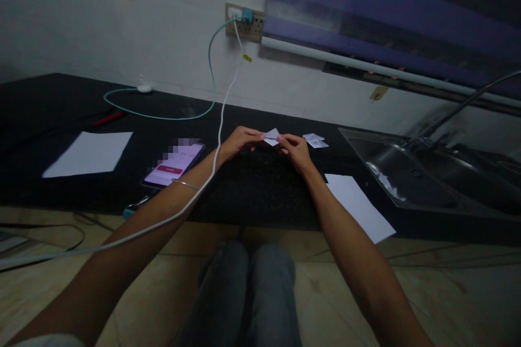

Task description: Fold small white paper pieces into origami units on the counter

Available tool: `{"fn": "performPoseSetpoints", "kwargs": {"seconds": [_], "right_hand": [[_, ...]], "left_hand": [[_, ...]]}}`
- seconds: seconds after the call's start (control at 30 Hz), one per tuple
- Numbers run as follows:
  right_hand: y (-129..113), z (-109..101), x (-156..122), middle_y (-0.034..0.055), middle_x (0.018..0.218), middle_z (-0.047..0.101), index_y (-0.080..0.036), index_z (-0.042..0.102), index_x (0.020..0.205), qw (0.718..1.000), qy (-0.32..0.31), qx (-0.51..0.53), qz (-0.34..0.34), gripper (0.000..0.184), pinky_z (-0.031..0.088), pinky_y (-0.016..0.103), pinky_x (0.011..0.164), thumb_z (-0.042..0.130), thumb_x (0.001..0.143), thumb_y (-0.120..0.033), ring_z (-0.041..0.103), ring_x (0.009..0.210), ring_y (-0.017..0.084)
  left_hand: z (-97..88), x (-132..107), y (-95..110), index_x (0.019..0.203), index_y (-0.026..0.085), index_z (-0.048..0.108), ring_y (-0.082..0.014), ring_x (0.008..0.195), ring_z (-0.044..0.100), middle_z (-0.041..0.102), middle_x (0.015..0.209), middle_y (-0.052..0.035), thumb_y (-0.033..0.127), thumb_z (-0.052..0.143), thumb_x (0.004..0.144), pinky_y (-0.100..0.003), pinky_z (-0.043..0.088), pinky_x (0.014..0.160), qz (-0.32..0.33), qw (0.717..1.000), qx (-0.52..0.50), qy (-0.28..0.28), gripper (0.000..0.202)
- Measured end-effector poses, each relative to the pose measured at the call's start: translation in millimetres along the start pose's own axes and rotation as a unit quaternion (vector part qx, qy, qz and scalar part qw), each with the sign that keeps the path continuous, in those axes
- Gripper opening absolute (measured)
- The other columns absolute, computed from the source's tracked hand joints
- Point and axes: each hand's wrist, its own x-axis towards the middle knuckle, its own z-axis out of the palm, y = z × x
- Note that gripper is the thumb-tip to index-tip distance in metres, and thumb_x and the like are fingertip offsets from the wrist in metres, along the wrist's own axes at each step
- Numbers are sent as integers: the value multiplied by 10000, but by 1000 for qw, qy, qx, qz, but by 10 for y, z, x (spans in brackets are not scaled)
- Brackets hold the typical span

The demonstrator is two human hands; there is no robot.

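Observation:
Between my two hands, above the dark counter, is a small piece of folded white paper (271,134) with a pointed top. My left hand (241,140) pinches its left corner between thumb and fingers. At the right corner, the thumb and fingers of my right hand (296,150) are closed on the same paper. Some small folded white papers (316,140) lie on the counter just right of my right hand. A white sheet (360,206) rests partly behind my right forearm, near the counter's front edge.
Another white sheet (89,153) lies at the left, beside a lit phone (175,165). A white cable (222,124) hangs from the wall socket (256,27) across my left forearm. A teal cable (158,118) curves over the counter. At the right is a metal sink (401,173).

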Motion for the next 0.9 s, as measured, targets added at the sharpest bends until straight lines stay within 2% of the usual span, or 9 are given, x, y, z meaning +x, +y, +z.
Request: {"fn": "performPoseSetpoints", "kwargs": {"seconds": [0.2,0.33,0.43,0.5,0.53,0.63,0.9], "right_hand": [[9,-6,7,29,791,714,-216,778,920,1000,1,-10,-18,424,478,275,580,787,718,-588,604,646,143],[-29,6,-9,30,767,711,-201,773,896,999,1,-35,-15,435,461,278,565,781,712,-595,588,617,140],[-64,18,-22,14,748,707,-222,732,1116,1000,-10,-18,-9,529,478,290,586,786,716,-564,601,620,148],[-78,23,-27,4,723,705,-239,670,1246,1000,-11,-13,-2,619,491,300,599,790,718,-540,609,620,155],[-80,25,-27,3,708,703,-236,663,1253,1000,-9,-14,2,626,496,305,603,791,716,-532,611,617,159],[-68,26,-19,14,684,705,-198,710,1133,1000,2,-16,14,544,505,313,615,803,698,-510,620,612,164],[-30,20,1,37,752,743,-174,753,939,1000,20,-18,6,402,520,316,670,836,652,-444,648,670,166]], "left_hand": [[-4,24,-24,950,157,815,-114,664,613,761,878,-107,395,761,817,-223,396,527,2,1000,10,-1,278],[-19,23,-21,856,140,810,-90,556,530,713,726,-70,400,756,813,-229,362,500,-2,999,46,10,269],[-35,55,-63,882,139,807,-94,567,536,720,762,-72,363,757,800,-234,373,510,9,999,44,9,244],[-45,83,-102,1018,141,798,-109,619,574,748,868,-96,339,761,794,-236,394,531,13,999,33,7,301],[-49,94,-118,1111,142,776,-116,639,586,757,915,-109,330,767,789,-236,401,539,12,1000,28,7,373],[-59,108,-141,1289,130,692,-132,667,607,767,990,-139,320,773,791,-239,413,555,7,999,31,4,539],[3,70,-63,1140,127,738,-117,655,618,762,962,-111,284,740,835,-217,405,533,-8,997,71,13,343]]}}
